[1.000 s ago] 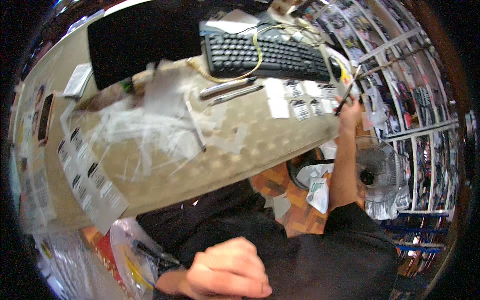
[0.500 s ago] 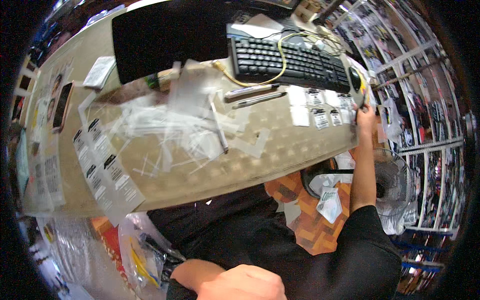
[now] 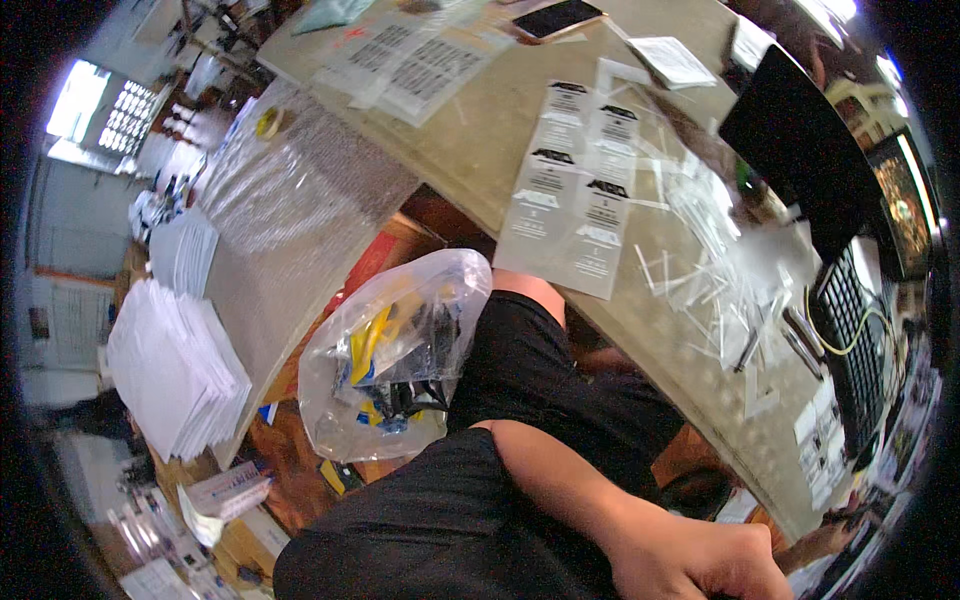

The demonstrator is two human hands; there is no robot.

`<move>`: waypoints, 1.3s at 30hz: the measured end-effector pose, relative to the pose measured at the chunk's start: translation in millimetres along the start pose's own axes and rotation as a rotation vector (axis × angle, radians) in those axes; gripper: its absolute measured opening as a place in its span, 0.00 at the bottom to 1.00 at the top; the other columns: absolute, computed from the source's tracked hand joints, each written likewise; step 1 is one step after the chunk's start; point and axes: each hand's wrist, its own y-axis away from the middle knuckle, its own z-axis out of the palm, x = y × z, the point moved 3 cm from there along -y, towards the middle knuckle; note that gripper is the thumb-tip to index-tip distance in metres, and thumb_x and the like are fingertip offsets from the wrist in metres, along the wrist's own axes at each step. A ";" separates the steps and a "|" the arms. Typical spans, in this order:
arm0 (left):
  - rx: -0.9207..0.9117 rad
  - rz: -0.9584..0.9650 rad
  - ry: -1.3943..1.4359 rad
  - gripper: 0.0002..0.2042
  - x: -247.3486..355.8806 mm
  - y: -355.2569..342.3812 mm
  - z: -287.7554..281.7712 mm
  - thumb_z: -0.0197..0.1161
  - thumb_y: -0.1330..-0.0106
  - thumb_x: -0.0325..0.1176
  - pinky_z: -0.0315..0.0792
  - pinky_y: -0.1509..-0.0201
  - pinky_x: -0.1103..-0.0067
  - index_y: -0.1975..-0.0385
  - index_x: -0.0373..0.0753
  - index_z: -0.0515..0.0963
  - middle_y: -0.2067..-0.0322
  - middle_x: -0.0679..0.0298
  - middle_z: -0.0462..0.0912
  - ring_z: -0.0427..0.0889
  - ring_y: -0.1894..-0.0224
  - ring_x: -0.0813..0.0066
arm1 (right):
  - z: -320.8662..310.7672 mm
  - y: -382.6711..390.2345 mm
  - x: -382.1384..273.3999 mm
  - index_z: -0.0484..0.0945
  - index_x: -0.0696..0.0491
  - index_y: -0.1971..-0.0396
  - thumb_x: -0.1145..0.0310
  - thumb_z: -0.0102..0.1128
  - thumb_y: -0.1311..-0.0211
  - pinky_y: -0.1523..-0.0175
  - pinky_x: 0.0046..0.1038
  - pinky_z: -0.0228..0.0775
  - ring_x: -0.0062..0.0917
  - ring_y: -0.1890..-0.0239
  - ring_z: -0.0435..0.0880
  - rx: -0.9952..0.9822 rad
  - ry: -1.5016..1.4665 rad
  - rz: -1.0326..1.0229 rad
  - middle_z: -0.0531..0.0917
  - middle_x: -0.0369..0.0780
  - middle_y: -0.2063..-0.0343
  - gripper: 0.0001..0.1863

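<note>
My left hand [image 3: 705, 560] is curled at the lower right, its forearm crossing in front of my black clothing. The fingers fold under, so whatever they may hold is hidden. Beyond it, a blurred part of my right arm [image 3: 818, 545] shows by the desk's end, and the fingers there cannot be made out. A clear plastic bag [image 3: 320, 395] with yellow, blue and black items stands open beside my leg. On the desk [image 3: 690, 370], a sheet of printed labels [image 3: 570, 235] overhangs the front edge, close to my knee. White paper strips [image 3: 705, 280] lie scattered beyond it.
To the left stand a stack of white paper [image 3: 175, 370] and a table covered in bubble wrap [image 3: 270, 190], with a tape roll [image 3: 268, 122] on it. A phone [image 3: 558, 18], a monitor [image 3: 800, 130] and a keyboard [image 3: 850, 340] are on the desk. A carton [image 3: 228, 490] sits lower left.
The view has swung left, bringing the bag and paper stack into sight and shifting the desk rightward. My left hand now appears farther right in the picture; my right hand has become mostly hidden.
</note>
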 end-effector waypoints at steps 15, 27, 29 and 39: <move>0.408 -0.801 -2.454 0.24 156.3 115.3 -110.9 0.52 0.53 0.18 0.51 0.35 0.66 0.51 0.39 0.70 0.46 0.56 0.69 0.59 0.38 0.57 | 196.0 158.2 -84.4 0.60 0.58 0.45 0.58 0.54 0.40 0.88 0.14 0.56 0.12 0.87 0.66 -0.391 -0.591 0.279 0.70 0.33 0.82 0.27; 0.641 -0.429 -2.247 0.19 117.4 105.3 -107.6 0.49 0.44 0.18 0.63 0.42 0.68 0.52 0.38 0.74 0.49 0.50 0.72 0.68 0.44 0.53 | 233.2 197.3 -118.0 0.66 0.56 0.50 0.65 0.63 0.47 0.83 0.18 0.63 0.15 0.85 0.71 -0.762 -0.438 0.578 0.72 0.33 0.82 0.25; 0.521 -0.530 -2.299 0.18 99.2 99.2 -111.9 0.51 0.44 0.20 0.65 0.43 0.68 0.53 0.37 0.74 0.50 0.49 0.71 0.68 0.45 0.50 | 232.7 200.7 -123.6 0.66 0.57 0.50 0.66 0.63 0.48 0.84 0.18 0.63 0.16 0.85 0.71 -0.779 -0.484 0.606 0.72 0.33 0.82 0.26; 0.431 -0.665 -2.389 0.17 79.0 88.8 -122.2 0.55 0.51 0.20 0.66 0.45 0.67 0.58 0.37 0.76 0.53 0.51 0.74 0.70 0.47 0.50 | 205.7 255.5 -111.0 0.61 0.56 0.49 0.63 0.68 0.54 0.74 0.25 0.71 0.24 0.77 0.77 -1.110 -0.531 0.715 0.77 0.41 0.76 0.34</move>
